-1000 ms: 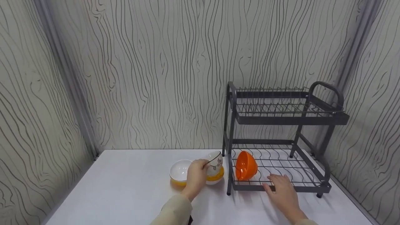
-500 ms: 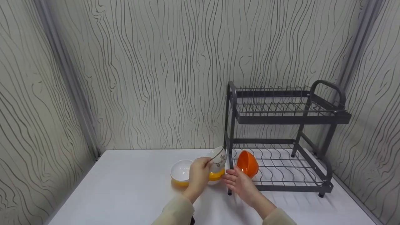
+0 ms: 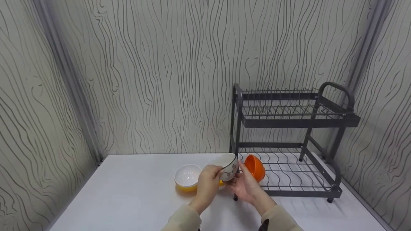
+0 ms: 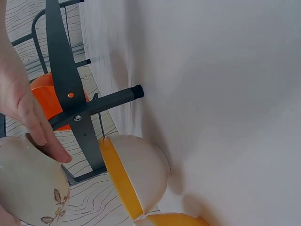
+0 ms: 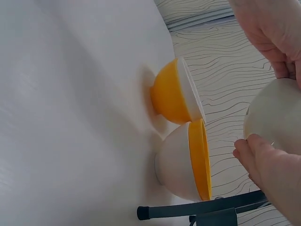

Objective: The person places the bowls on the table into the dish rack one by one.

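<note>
A white bowl with a dark rim and a flower pattern is held tilted above the table, between both hands. My left hand pinches its near left rim. On the right side, my right hand grips the same bowl, thumb by the rim and fingers beneath; it also shows in the left wrist view. Below the held bowl stands a white bowl with a yellow inside, mostly hidden in the head view. Touching it is a yellow bowl with a white inside.
To the right stands a dark two-tier dish rack. An orange bowl leans on its side at the left end of the lower tier. A rack post rises close beside the right hand. Patterned walls enclose the white table.
My right hand has come left from the front of the rack and taken hold of the flower-patterned bowl. The left hand has shifted the bowl slightly right, keeping its grip.
</note>
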The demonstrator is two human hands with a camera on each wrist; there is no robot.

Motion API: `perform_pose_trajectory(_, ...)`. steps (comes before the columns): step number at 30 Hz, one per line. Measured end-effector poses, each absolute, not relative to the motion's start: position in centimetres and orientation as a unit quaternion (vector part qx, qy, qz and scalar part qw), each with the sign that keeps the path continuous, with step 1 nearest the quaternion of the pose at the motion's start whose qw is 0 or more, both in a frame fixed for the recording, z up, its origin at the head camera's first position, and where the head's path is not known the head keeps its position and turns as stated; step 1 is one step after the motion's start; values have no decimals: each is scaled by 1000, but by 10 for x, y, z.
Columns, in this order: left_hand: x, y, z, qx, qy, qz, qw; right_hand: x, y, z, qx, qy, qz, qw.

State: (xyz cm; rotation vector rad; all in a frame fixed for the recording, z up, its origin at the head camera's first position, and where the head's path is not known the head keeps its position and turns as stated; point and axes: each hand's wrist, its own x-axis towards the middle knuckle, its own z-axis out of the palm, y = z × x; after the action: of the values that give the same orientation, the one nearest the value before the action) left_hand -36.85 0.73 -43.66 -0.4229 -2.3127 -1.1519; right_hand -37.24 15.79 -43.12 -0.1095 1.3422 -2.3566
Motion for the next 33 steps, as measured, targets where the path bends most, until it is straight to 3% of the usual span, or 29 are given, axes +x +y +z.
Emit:
perform_pose_trajectory(13, -363, 11, -447, -236, -836, -334, 367, -371, 159, -426, -3, 464, -863, 199)
perform_pose_trajectory(20, -360, 13, -451, -256, -829, -292, 402, -370, 160, -429, 31, 479, -864, 152)
perform_pose_trajectory(33, -359, 23, -444, -311, -802, -251, 443, -363, 171, -420, 12, 523, -849, 71)
